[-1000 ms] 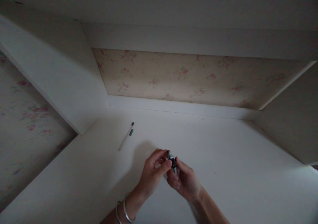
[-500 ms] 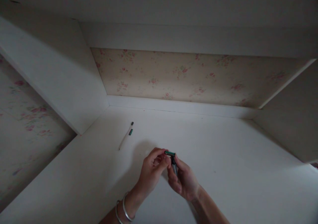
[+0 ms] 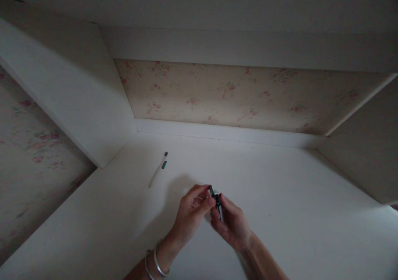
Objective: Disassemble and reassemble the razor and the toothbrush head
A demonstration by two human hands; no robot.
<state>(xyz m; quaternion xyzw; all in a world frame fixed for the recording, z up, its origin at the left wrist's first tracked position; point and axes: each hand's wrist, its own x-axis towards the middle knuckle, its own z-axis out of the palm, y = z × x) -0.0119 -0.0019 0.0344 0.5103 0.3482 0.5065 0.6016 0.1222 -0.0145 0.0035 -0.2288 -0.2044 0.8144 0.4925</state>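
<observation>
My left hand point(image 3: 190, 214) pinches the green-edged head point(image 3: 212, 191), right hand point(image 3: 234, 226) the handle point(image 3: 219, 207). If I twist unevenly, the head could slip.

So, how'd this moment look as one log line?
Left hand: pinches green-edged piece | Right hand: grips slim handle | Tabletop: thin pale stick, small green-edged strip
</observation>
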